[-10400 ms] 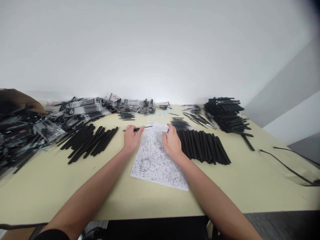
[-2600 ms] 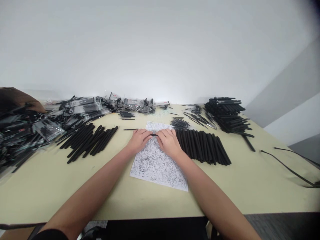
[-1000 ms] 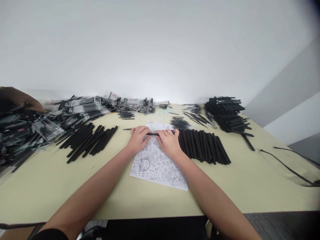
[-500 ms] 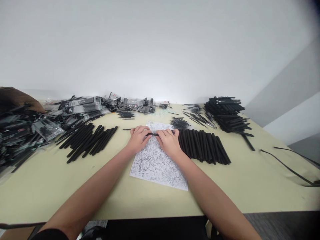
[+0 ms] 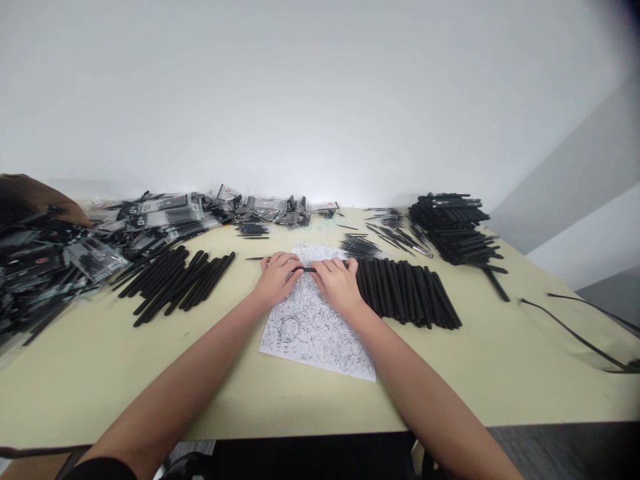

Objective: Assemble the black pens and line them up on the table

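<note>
Head view: hands [image 5: 277, 280] now together, pinching thin black rod [image 5: 310, 269].

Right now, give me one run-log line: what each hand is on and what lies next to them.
left hand: on thin black rod | right hand: on same rod | under hands: patterned paper sheet | right of sheet: rows of black tubes

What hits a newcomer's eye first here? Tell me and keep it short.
The mass of black sticks stands out most: packed rows lie on both sides of the patterned paper sheet, with a tall stack at the back right. Clear plastic bags of black items are heaped at the left end of the pale table. At the center, the left hand and right hand hold a thin black stick over the sheet.
</note>
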### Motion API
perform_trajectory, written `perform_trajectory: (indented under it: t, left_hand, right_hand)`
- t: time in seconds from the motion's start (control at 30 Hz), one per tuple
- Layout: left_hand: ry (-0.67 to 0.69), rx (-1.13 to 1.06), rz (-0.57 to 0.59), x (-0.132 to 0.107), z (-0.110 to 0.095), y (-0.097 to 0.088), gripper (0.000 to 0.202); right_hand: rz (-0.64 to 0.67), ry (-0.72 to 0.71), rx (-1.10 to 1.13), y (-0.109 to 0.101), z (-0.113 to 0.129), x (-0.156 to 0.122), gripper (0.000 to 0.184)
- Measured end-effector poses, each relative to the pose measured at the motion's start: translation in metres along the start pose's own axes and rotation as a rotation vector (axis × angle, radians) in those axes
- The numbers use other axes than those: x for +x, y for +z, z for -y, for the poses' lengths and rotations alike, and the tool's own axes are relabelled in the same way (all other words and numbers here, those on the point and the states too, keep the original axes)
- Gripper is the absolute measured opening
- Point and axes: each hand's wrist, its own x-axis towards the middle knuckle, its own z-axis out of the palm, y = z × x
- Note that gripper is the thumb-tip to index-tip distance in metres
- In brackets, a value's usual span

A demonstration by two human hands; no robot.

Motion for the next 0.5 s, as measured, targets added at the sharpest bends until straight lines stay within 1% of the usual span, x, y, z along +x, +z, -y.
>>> perform_trajectory:
  t: [0.17, 0.37, 0.5]
  left_hand:
    - [0.020, -0.010, -0.018, 0.0000, 0.0011, 0.0001, 0.020]
    - [0.001, -0.004, -0.043, -0.0005, -0.0006, 0.0006, 0.025]
    - [0.004, 0.013, -0.008, -0.0003, 0.0008, 0.0015, 0.025]
  right_hand:
    - [-0.003, 0.004, 0.000, 0.0029, -0.0006, -0.0004, 0.018]
    - [-0.021, -0.001, 0.002, 0.0025, 0.0001, -0.0006, 0.019]
    - [-0.017, -0.001, 0.004, 0.0007, -0.0002, -0.0002, 0.018]
